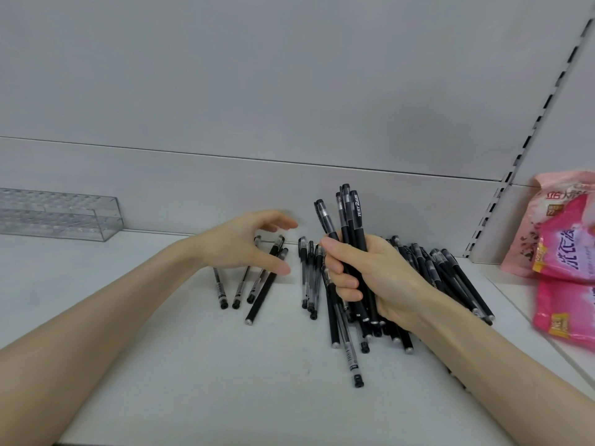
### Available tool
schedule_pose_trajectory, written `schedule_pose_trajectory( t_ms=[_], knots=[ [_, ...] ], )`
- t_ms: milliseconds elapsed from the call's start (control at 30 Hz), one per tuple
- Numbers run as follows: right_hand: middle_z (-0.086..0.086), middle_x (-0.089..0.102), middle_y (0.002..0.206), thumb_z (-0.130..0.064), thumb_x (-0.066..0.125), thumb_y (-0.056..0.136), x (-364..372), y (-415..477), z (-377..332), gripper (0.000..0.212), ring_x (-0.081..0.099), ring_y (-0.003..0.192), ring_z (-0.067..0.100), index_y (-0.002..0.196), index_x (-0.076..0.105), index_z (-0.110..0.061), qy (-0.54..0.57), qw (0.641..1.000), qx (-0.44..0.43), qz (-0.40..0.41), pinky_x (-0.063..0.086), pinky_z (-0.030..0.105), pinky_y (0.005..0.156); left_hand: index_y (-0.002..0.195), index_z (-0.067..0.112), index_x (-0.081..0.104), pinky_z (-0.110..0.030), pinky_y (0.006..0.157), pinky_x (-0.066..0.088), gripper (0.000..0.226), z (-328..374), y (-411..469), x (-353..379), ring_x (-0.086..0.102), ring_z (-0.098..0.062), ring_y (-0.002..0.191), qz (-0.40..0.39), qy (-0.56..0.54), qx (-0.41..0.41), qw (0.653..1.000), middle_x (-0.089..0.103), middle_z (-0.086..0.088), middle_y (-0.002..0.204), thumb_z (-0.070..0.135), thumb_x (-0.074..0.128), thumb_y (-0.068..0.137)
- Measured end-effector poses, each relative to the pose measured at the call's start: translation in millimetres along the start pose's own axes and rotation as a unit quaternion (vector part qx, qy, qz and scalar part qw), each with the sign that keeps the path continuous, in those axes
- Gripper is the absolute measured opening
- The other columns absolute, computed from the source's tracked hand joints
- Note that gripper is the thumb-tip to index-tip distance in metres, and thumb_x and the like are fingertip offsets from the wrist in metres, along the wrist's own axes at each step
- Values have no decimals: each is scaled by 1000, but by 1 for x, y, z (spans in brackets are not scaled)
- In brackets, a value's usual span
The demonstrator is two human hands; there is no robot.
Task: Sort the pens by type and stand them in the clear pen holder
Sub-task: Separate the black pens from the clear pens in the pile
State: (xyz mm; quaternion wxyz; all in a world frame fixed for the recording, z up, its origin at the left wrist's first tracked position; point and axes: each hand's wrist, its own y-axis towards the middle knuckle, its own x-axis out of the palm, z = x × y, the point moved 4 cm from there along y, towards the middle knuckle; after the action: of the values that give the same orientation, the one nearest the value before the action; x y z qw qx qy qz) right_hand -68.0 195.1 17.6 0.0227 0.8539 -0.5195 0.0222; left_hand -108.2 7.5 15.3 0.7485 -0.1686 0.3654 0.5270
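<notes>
My right hand [363, 278] grips a bunch of black pens [349, 217] upright, their caps pointing up above my fist. Under and behind that hand lies a loose pile of black pens [450, 278] on the white shelf [161, 349]. My left hand [244, 243] hovers with relaxed, spread fingers and holds nothing. Beneath it lie several pens in a small group [254, 291], some with clear barrels and one matt black. Another small group of clear-barrelled pens [309, 278] lies between my hands. The clear pen holder [64, 214] stands at the far left against the back wall, with no pens in it.
Pink packaged goods [566, 252] are stacked at the right on a neighbouring shelf section. A slotted metal upright [515, 169] runs up the back wall at the right. The grey back panel closes the shelf behind the pens.
</notes>
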Motion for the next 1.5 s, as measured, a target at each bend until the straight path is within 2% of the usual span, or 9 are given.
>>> schedule_pose_trajectory(
  t_ms=[167, 433, 633, 767, 900, 1000, 1167, 1300, 1500],
  knots=[
    [1, 47, 59, -16, 52, 96, 2, 0, 1, 11, 35, 43, 9, 100, 52, -6, 38, 999, 6, 3, 30, 19, 37, 123, 35, 46, 6, 86, 27, 60, -5, -3, 10, 42, 16, 114, -77, 29, -23, 996, 50, 23, 124, 29, 79, 74],
    [1, 49, 60, -17, 53, 96, 3, 1, 3, 16, 36, 44, 9, 105, 54, -4, 25, 1000, 8, -1, 31, 19, 38, 107, 49, 48, -3, 89, 32, 59, -2, -3, 8, 46, 10, 112, -36, 15, -12, 999, 55, 17, 116, 39, 86, 63],
    [2, 49, 60, -16, 52, 96, 4, 0, 4, 17, 37, 43, 9, 105, 54, -2, 23, 1000, 12, -7, 32, 19, 37, 106, 49, 52, -30, 103, 38, 65, -7, -4, 11, 48, -2, 115, -45, 69, -30, 996, 54, 23, 115, 70, 70, 47],
    [2, 49, 60, -16, 52, 96, 5, -1, 3, 16, 36, 43, 9, 103, 54, -2, 19, 1000, 15, -5, 31, 19, 37, 107, 43, 56, -12, 93, 40, 59, 3, -6, 8, 52, 6, 106, 0, -2, -6, 1000, 60, 13, 113, 44, 85, 55],
    [7, 59, 65, -16, 51, 97, 4, 0, 3, 17, 49, 48, 13, 100, 56, -1, 18, 1000, 5, 4, 39, 22, 39, 104, 21, 64, -19, 76, 50, 45, 24, -11, -3, 63, -8, 84, 83, -139, 31, 986, 65, -3, 109, 1, 81, 68],
    [16, 72, 87, -17, 48, 98, 3, 1, 4, 21, 70, 74, 21, 107, 59, -2, 44, 999, 0, 14, 58, 28, 59, 98, 16, 66, -27, 75, 56, 37, 42, -17, -9, 68, -17, 83, 164, -238, 61, 955, 67, -4, 104, -7, 76, 70],
    [17, 70, 108, -19, 44, 100, 5, -1, 3, 27, 69, 99, 30, 120, 56, -5, 54, 998, -5, -19, 56, 41, 88, 95, 10, 66, -30, 74, 57, 30, 67, -15, -8, 70, -20, 81, 238, -308, 96, 916, 68, 0, 92, -6, 75, 71],
    [16, 72, 93, -18, 43, 100, 7, -5, -2, 27, 71, 80, 26, 118, 56, -3, 73, 996, -27, -43, 59, 38, 77, 93, 8, 66, -20, 74, 53, 28, 83, -10, -4, 69, -14, 81, 282, -256, 119, 917, 70, -3, 91, 1, 79, 69],
    [2, 48, 68, -13, 48, 97, -10, -11, -11, 24, 44, 54, 11, 116, 55, 0, 62, 997, -43, -29, 44, 23, 50, 99, 22, 68, -24, 86, 50, 23, 87, 3, 5, 62, 0, 97, 289, -136, 149, 936, 68, 13, 100, 19, 76, 78]
  ],
)
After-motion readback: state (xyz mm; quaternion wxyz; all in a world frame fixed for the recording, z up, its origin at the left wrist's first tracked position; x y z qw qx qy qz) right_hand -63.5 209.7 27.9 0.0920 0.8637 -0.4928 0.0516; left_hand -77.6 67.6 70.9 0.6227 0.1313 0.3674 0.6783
